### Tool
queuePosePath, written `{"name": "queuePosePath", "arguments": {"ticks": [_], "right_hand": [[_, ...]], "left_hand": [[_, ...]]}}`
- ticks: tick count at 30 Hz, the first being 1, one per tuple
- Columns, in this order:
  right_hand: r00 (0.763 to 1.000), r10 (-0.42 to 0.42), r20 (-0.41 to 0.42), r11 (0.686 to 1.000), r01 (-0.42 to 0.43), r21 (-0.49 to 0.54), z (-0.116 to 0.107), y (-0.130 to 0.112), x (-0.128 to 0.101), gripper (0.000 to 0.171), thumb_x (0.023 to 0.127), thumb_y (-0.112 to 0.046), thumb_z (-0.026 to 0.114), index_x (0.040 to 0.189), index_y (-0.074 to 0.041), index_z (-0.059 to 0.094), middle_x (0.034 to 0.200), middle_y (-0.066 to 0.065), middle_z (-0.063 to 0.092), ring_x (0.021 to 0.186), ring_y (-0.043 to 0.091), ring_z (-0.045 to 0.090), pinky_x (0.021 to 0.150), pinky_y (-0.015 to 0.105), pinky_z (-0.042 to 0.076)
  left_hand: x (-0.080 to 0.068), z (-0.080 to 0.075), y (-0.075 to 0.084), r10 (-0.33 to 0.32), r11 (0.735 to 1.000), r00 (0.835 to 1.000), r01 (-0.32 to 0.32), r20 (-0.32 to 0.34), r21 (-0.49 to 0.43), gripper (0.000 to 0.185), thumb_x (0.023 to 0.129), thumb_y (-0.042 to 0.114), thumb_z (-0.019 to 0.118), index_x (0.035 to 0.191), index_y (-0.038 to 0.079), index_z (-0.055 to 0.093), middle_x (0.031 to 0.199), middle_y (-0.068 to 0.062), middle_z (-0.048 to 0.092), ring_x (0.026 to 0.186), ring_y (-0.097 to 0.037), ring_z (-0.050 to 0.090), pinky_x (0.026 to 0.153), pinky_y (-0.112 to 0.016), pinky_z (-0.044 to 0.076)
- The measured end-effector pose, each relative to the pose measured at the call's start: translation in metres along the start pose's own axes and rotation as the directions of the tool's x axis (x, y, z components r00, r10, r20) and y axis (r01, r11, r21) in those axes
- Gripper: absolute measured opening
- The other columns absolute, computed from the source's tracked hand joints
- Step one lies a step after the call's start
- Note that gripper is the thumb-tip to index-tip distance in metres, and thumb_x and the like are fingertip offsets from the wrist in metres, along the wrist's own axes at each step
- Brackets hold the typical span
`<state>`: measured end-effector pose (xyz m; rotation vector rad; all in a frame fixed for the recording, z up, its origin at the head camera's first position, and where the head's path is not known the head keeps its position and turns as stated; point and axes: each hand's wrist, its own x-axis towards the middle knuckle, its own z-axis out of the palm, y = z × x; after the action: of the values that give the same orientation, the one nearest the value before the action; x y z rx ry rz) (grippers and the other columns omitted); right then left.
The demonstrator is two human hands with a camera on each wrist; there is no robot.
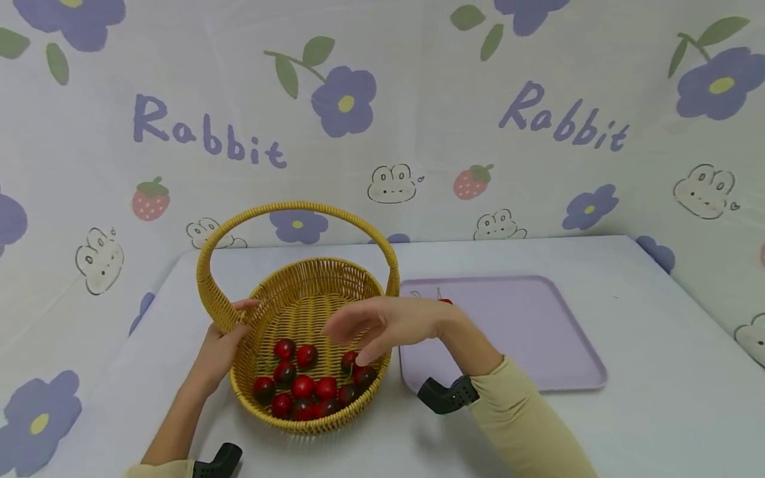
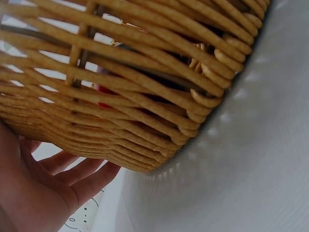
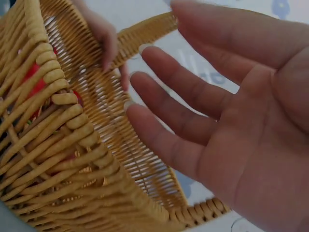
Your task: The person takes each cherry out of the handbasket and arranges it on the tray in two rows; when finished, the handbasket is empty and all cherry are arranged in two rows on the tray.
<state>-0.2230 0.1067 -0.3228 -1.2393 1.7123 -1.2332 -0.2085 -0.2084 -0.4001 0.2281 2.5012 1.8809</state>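
Wicker basket (image 1: 315,275) stands on white table (image 1: 675,398), closer to table's L edge than its R edge, handle (image 1: 299,208) arching up over it. L hand (image 1: 224,345) grips basket's L side at base of handle, thumb on inner side, other fingers round the outside. R hand (image 1: 394,322) hangs above R part of basket, fingers apart & slightly bent, palm bare, nothing held. Dark red cherries (image 1: 303,387) lie bunched inside, mostly twd basket's near rim; one nr R hand's thumb has a green stem. Lilac tray (image 1: 520,332) lies btwn basket & table's R edge; nr tray's far L corner, a red item (image 1: 445,301) shows, mostly hidden behind R wrist.
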Motion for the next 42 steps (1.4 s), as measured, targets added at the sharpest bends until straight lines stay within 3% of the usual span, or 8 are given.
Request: {"name": "queuePosePath", "arguments": {"ticks": [5,11,14,19,21,29,35,42], "right_hand": [[0.995,0.073,0.071,0.987,-0.062,-0.148,-0.001,0.0,0.019,0.05,0.087,0.006,0.061,0.134,0.0,0.047,0.13,0.01,0.052,0.115,0.012,0.049,0.097,0.039,0.041],[0.965,0.251,0.07,0.929,-0.22,-0.298,0.0,0.004,0.034,0.052,0.083,0.016,0.058,0.129,-0.006,0.053,0.129,0.011,0.052,0.119,0.018,0.047,0.098,0.035,0.04],[0.943,0.33,0.037,0.872,-0.29,-0.393,0.003,0.004,0.04,0.052,0.081,0.017,0.057,0.126,-0.01,0.056,0.125,0.008,0.054,0.117,0.02,0.049,0.095,0.031,0.042],[0.896,0.443,-0.028,0.749,-0.387,-0.538,0.007,0.005,0.048,0.055,0.08,0.019,0.053,0.119,-0.018,0.062,0.115,0.0,0.057,0.106,0.014,0.051,0.083,0.024,0.045],[0.883,0.468,-0.038,0.728,-0.41,-0.549,0.009,0.007,0.05,0.057,0.079,0.021,0.05,0.117,-0.02,0.063,0.113,-0.002,0.057,0.103,0.012,0.05,0.079,0.023,0.046],[0.863,0.5,-0.067,0.707,-0.452,-0.545,0.012,0.016,0.055,0.056,0.078,0.021,0.052,0.106,-0.026,0.065,0.105,-0.005,0.056,0.093,0.014,0.049,0.068,0.022,0.046],[0.865,0.497,-0.06,0.715,-0.448,-0.536,0.014,0.021,0.058,0.042,0.08,0.01,0.067,0.105,-0.023,0.066,0.101,-0.005,0.057,0.089,0.012,0.05,0.064,0.021,0.046],[0.914,0.381,-0.137,0.741,-0.391,-0.547,0.011,0.02,0.062,0.03,0.084,-0.002,0.07,0.112,-0.013,0.067,0.092,-0.005,0.059,0.083,0.008,0.053,0.071,0.02,0.045]], "left_hand": [[0.0,0.002,-0.001,-0.005,1.0,1.0,0.005,-0.002,-0.004,0.042,0.094,-0.002,0.036,0.136,-0.002,0.042,0.144,-0.023,0.035,0.132,-0.037,0.031,0.102,-0.051,0.025],[0.0,0.003,-0.003,-0.009,1.0,1.0,0.009,-0.001,-0.014,0.042,0.094,-0.002,0.037,0.135,-0.002,0.043,0.143,-0.023,0.036,0.131,-0.037,0.033,0.102,-0.052,0.025],[0.001,0.003,-0.003,-0.01,1.0,1.0,0.01,-0.009,-0.014,0.042,0.094,-0.002,0.037,0.135,-0.002,0.043,0.142,-0.023,0.037,0.131,-0.037,0.032,0.103,-0.053,0.024],[0.001,0.001,-0.002,-0.007,1.0,1.0,0.007,-0.009,-0.011,0.041,0.094,-0.002,0.037,0.135,-0.003,0.043,0.142,-0.024,0.037,0.132,-0.039,0.03,0.104,-0.056,0.023],[0.001,0.001,-0.002,-0.006,1.0,1.0,0.006,-0.007,-0.01,0.041,0.094,-0.002,0.036,0.135,-0.002,0.043,0.143,-0.024,0.036,0.132,-0.039,0.03,0.104,-0.057,0.023],[0.0,0.0,-0.001,-0.017,1.0,1.0,0.017,-0.007,-0.008,0.041,0.094,-0.002,0.036,0.135,-0.002,0.043,0.144,-0.024,0.035,0.131,-0.04,0.032,0.103,-0.057,0.025],[0.0,0.0,-0.002,-0.011,1.0,1.0,0.011,-0.005,-0.016,0.041,0.094,-0.002,0.036,0.135,-0.002,0.043,0.144,-0.023,0.035,0.131,-0.038,0.033,0.102,-0.054,0.026],[0.0,-0.001,-0.002,-0.009,1.0,1.0,0.009,-0.005,-0.01,0.041,0.094,-0.002,0.036,0.135,-0.002,0.043,0.143,-0.024,0.035,0.132,-0.038,0.031,0.104,-0.056,0.023]]}}
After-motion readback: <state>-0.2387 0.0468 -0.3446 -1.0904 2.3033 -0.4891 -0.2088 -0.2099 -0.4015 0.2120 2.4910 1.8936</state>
